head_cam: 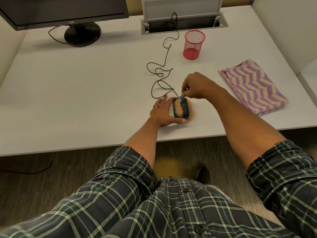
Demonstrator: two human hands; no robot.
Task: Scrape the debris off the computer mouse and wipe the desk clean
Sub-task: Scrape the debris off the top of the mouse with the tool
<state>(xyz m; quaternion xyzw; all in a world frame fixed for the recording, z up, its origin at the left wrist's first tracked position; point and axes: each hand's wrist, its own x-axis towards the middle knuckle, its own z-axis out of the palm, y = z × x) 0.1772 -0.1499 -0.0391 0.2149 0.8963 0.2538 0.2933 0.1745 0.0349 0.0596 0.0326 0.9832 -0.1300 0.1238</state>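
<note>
A black wired computer mouse [181,108] lies on the white desk [85,100], its left half covered in fine orange-tan grains. More grains [191,115] lie on the desk along its right side. My left hand [163,112] grips the mouse from the left, thumb curled round its near end. My right hand [195,86] hovers over the mouse's far end, fingertips pinching a small blue scraper [182,98] that touches the mouse top. Most of the scraper is hidden by the fingers.
A folded purple-and-cream zigzag cloth [252,86] lies at the right. A red mesh pen cup [193,44] stands behind the mouse. The mouse cable [161,73] loops back to a desk cable port [184,23]. A monitor [68,12] stands far left.
</note>
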